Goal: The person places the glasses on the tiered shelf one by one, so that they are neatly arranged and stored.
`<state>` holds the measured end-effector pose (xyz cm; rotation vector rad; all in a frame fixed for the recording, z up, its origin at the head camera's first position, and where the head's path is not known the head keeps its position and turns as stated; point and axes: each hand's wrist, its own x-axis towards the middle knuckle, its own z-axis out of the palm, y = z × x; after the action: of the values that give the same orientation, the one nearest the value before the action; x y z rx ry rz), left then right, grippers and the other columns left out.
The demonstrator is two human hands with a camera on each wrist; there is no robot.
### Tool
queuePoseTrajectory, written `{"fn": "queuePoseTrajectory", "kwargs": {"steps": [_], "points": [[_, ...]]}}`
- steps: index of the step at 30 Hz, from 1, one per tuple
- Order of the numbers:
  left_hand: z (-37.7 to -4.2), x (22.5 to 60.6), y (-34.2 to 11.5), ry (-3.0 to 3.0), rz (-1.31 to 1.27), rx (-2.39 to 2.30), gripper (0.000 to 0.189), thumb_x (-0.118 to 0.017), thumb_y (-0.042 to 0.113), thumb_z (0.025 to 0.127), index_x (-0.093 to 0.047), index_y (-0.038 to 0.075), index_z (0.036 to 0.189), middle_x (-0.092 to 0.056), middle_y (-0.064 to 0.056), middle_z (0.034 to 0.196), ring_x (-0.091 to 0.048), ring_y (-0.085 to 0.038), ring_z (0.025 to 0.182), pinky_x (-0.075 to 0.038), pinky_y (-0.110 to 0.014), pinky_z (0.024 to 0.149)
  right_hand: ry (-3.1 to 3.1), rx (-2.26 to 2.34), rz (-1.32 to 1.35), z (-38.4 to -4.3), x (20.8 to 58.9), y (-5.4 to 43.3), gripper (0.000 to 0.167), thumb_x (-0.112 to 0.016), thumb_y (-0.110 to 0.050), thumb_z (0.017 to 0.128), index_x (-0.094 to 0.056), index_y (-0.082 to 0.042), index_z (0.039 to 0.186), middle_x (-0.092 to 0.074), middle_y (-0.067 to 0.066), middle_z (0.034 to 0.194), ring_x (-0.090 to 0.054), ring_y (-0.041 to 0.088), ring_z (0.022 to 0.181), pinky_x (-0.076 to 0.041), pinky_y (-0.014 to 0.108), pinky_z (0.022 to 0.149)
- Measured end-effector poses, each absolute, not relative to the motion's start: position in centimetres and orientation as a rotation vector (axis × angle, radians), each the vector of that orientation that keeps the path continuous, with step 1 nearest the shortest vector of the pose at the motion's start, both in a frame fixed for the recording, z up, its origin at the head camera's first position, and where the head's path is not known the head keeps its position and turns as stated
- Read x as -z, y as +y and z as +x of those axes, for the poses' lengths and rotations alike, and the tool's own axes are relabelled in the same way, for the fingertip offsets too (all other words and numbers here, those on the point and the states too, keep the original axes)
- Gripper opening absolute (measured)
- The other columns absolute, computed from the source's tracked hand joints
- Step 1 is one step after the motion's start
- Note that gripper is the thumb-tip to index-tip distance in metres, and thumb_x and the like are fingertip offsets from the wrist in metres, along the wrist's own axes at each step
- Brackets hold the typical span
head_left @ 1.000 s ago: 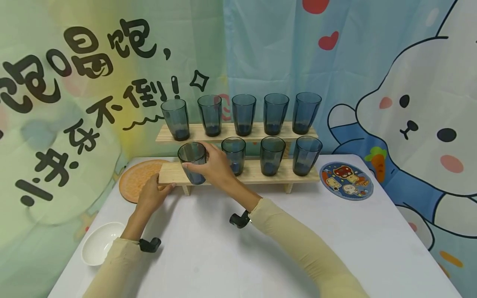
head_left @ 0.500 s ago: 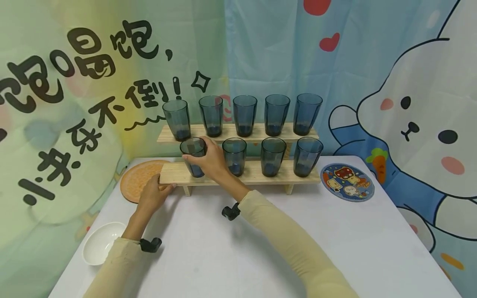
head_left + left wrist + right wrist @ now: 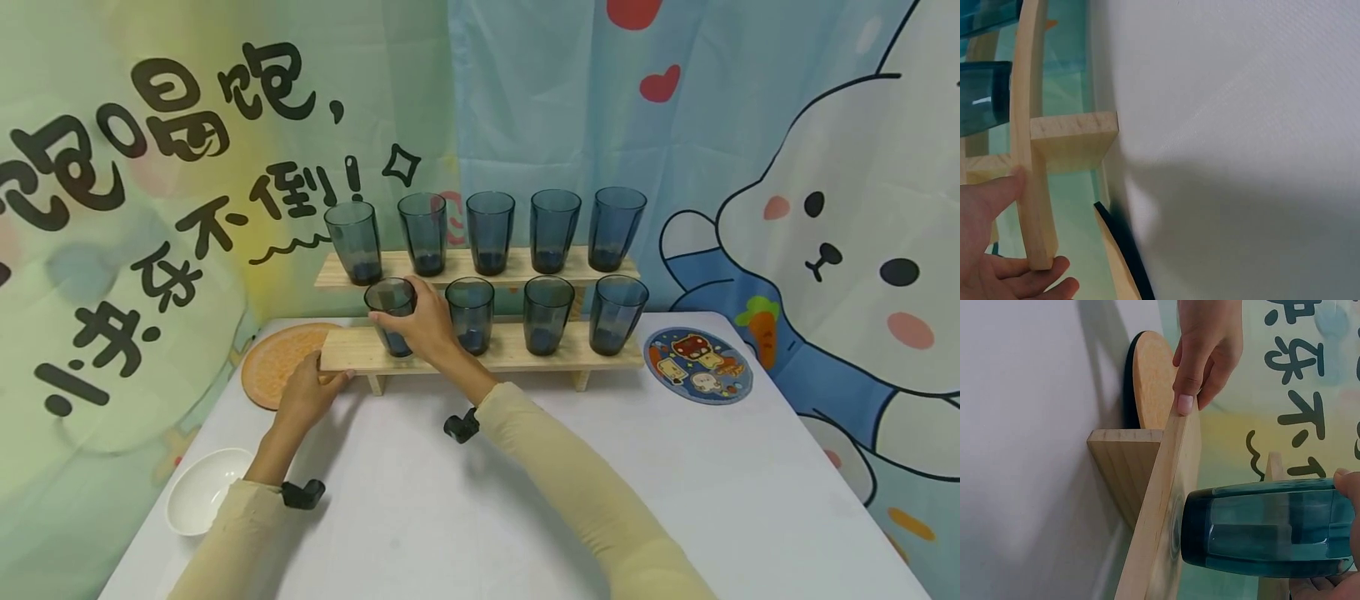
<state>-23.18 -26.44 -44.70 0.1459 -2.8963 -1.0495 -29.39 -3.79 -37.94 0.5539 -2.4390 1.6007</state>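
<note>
In the head view my right hand (image 3: 431, 325) holds a blue-tinted glass tumbler (image 3: 1272, 531) near its rim, with thumb and fingers on opposite sides. The tumbler stands upright over the left part of the lower wooden shelf (image 3: 348, 354). Its base is at the board, though I cannot tell whether it touches fully. My left hand (image 3: 306, 392) grips that shelf's left end, its thumb (image 3: 1004, 187) on the top side and the fingers beneath. Three similar tumblers stand to the right on the same shelf, the nearest tumbler (image 3: 471, 317) just beyond my right hand.
Several matching tumblers line the upper shelf (image 3: 456, 262) behind. An orange round mat (image 3: 273, 367) lies left of the rack, a blue patterned round mat (image 3: 697, 367) right. A white bowl (image 3: 202, 492) sits beside my left forearm on the white table (image 3: 450, 517). Printed curtains hang behind.
My right hand has moved the tumbler slightly back and up in view, onto or close to the lower shelf, then stayed nearly still. My left hand keeps its hold on the shelf end.
</note>
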Motion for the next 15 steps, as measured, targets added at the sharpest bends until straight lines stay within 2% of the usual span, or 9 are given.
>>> {"fn": "queuePoseTrajectory", "kwargs": {"steps": [9,15], "points": [[-23.06,44.81,-26.50,-2.877,0.131,1.066,0.077,-0.064,0.035,0.107,-0.031,-0.014,0.157,-0.043,-0.039,0.154,-0.044,-0.055,0.142,-0.039,-0.067,0.113,-2.483,-1.575,0.515,-29.50,38.42,-4.01,0.087,-0.084,-0.045,0.090,-0.046,-0.005,0.157,-0.051,0.017,0.157,-0.059,0.034,0.132,-0.056,0.047,0.100],[-23.02,44.88,-26.48,-2.865,0.126,1.075,0.077,-0.064,0.035,0.107,-0.031,-0.014,0.157,-0.043,-0.039,0.154,-0.044,-0.055,0.142,-0.040,-0.067,0.113,-2.511,-1.596,0.510,-29.70,38.70,-3.91,0.090,-0.082,-0.048,0.091,-0.040,-0.008,0.161,-0.044,0.017,0.163,-0.048,0.037,0.145,-0.048,0.055,0.111]]}}
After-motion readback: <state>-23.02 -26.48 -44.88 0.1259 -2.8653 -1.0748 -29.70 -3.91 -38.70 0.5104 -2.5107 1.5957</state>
